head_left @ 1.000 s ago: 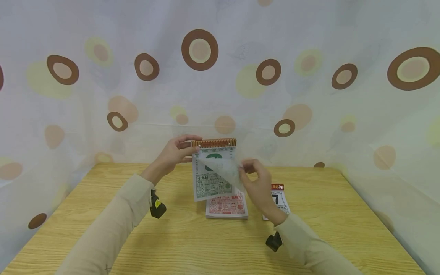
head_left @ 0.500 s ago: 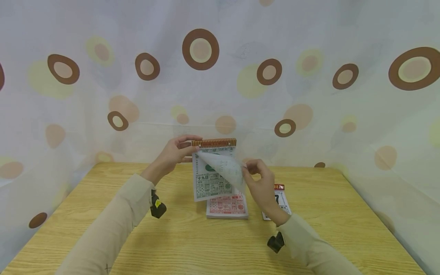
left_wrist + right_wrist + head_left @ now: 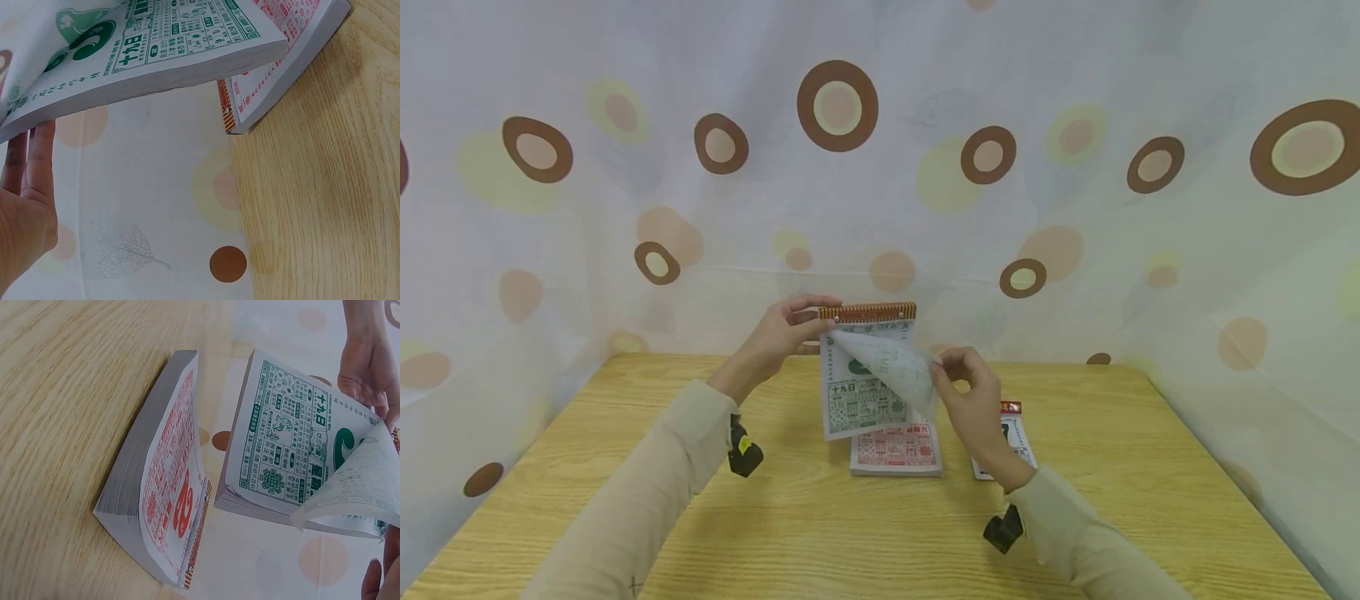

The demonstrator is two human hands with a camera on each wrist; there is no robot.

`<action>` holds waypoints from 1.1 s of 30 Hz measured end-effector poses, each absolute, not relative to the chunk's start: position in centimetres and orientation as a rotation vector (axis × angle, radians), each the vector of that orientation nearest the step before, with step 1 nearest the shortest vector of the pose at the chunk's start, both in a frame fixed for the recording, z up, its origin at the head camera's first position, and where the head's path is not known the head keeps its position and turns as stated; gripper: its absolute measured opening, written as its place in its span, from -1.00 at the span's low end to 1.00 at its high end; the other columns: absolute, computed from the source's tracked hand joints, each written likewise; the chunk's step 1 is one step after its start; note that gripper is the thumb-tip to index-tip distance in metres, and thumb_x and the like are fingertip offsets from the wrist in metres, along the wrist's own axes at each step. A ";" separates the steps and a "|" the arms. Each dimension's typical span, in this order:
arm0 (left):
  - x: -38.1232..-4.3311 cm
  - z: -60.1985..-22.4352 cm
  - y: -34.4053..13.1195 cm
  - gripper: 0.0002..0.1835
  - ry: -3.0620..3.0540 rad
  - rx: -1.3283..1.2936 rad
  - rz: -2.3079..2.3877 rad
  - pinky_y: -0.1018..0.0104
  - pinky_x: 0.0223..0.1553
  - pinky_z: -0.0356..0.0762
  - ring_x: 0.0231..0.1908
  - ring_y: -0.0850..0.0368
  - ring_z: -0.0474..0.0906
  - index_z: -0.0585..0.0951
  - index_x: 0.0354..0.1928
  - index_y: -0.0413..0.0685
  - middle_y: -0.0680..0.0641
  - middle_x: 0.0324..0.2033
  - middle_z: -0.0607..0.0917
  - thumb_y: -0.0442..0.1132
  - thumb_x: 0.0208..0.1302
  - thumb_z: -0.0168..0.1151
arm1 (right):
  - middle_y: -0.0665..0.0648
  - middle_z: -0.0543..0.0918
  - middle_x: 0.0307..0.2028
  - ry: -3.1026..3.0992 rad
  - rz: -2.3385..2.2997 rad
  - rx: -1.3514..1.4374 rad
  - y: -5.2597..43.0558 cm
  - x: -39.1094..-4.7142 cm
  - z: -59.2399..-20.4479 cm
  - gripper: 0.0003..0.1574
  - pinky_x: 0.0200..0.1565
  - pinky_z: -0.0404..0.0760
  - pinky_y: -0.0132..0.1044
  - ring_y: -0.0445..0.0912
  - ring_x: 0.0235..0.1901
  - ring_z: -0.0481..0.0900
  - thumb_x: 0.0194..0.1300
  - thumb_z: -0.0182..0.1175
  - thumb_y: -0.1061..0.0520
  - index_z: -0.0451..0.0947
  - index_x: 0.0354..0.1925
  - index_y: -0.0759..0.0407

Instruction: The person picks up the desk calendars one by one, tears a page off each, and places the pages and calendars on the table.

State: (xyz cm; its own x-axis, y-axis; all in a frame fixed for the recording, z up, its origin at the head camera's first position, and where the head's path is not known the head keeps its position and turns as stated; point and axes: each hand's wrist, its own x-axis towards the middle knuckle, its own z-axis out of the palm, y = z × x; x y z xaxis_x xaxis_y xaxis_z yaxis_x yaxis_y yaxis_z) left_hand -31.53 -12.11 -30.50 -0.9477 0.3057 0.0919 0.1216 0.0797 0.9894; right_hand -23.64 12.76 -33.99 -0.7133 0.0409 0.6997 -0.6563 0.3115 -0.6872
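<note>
paper calendar (image 3: pixel 865 408) hangs between left hand (image 3: pixel 782 335) gripping its corner and right hand (image 3: pixel 968 398) pinching its page (image 3: pixel 901 368).

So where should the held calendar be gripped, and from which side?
I'd grip the held calendar at the left end of its striped binding strip, from the left, thumb in front, fingers behind, as the left hand does. That strip binds the thick stack; the sheet pinched by the right hand curls up loosely.

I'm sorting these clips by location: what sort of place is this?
Probably a small staged work area: a wood-grain table, patterned sheeting behind and beside it, and a green-printed calendar pad held over the table.
</note>
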 end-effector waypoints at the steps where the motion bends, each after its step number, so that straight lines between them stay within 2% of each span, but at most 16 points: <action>1: -31.5 -30.5 -12.1 -0.59 2.202 0.438 1.993 0.12 -0.08 0.60 -0.17 0.15 0.61 0.46 0.12 -0.01 -0.14 -0.06 0.58 -0.28 0.20 0.17 | 0.29 0.55 -0.46 -1.959 1.447 0.545 12.8 -23.7 -34.0 -0.94 -0.37 0.50 -0.42 -0.20 -0.49 0.46 0.15 0.12 0.42 0.44 -0.38 0.48; 13: -31.2 -30.3 -12.1 -0.59 2.198 0.437 1.993 0.11 -0.08 0.61 -0.20 0.16 0.62 0.46 0.12 0.00 -0.13 -0.09 0.60 -0.28 0.20 0.17 | 0.32 0.52 -0.45 -1.928 1.552 0.522 13.0 -24.1 -34.2 -0.93 -0.38 0.50 -0.47 -0.26 -0.49 0.45 0.14 0.11 0.44 0.42 -0.37 0.52; 26: -31.3 -30.5 -12.4 -0.61 2.208 0.442 1.984 0.12 -0.09 0.61 -0.20 0.16 0.63 0.47 0.12 0.00 -0.04 -0.17 0.63 -0.27 0.22 0.16 | 0.23 0.52 -0.43 -1.951 1.608 0.468 13.1 -24.1 -34.0 -0.92 -0.37 0.49 -0.50 -0.28 -0.48 0.45 0.15 0.12 0.42 0.42 -0.37 0.50; 33: -31.4 -30.5 -12.4 -0.62 2.207 0.432 1.986 0.12 -0.09 0.61 -0.20 0.15 0.63 0.47 0.11 0.01 -0.09 -0.13 0.62 -0.28 0.22 0.15 | 0.26 0.52 -0.42 -1.951 1.638 0.451 13.1 -24.0 -33.9 -0.93 -0.36 0.49 -0.52 -0.28 -0.47 0.45 0.15 0.11 0.43 0.42 -0.37 0.51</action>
